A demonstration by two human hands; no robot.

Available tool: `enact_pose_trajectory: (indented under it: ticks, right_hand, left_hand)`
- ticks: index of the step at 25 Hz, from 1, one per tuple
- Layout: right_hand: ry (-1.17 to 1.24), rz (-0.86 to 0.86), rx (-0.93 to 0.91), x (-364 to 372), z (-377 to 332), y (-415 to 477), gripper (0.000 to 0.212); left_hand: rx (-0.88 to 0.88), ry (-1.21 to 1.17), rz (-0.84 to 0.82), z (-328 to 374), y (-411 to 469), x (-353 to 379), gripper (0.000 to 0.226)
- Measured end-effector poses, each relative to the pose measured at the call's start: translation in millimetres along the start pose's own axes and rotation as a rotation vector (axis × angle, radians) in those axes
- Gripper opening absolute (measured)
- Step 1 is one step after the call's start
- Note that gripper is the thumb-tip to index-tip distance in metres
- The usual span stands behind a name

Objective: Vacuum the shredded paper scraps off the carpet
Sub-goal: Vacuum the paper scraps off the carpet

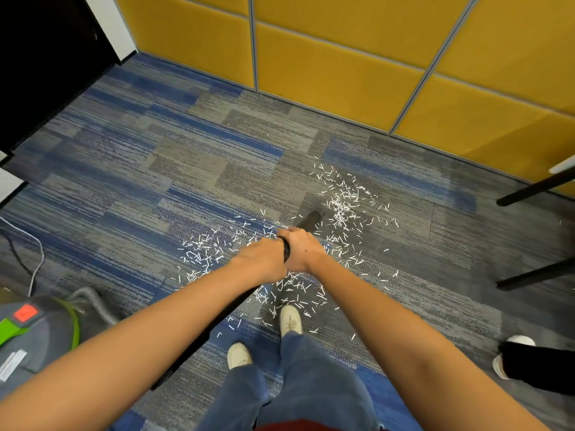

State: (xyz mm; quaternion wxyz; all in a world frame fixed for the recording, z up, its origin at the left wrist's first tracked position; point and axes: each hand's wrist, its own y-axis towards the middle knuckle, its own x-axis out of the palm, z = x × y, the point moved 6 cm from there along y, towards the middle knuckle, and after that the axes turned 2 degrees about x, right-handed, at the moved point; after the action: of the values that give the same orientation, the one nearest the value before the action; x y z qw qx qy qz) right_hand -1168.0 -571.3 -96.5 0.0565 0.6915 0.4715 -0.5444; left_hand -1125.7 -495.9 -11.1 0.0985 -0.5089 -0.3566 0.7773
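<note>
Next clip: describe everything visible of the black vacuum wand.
The long black vacuum wand, plastic by its look, slants from lower left under the left forearm forward to a dark nozzle tip low over the grey-blue carpet among white shredded paper scraps. Both hands grip it near the front: left hand behind right hand. Its rear end is hidden.

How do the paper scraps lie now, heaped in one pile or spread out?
Spread out: the paper scraps lie scattered loosely over the carpet, to the left, right and ahead of the vacuum tube.
</note>
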Motion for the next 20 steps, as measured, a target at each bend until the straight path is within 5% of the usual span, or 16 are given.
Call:
enact_pose_trajectory:
  ticks: [20]
  right_hand:
    - [0.001,0.001,0.039,-16.7,31.7,13.2,0.038]
  left_hand:
    - [0.024,0.021,0.022,23.2,24.6,-9.7,0.042]
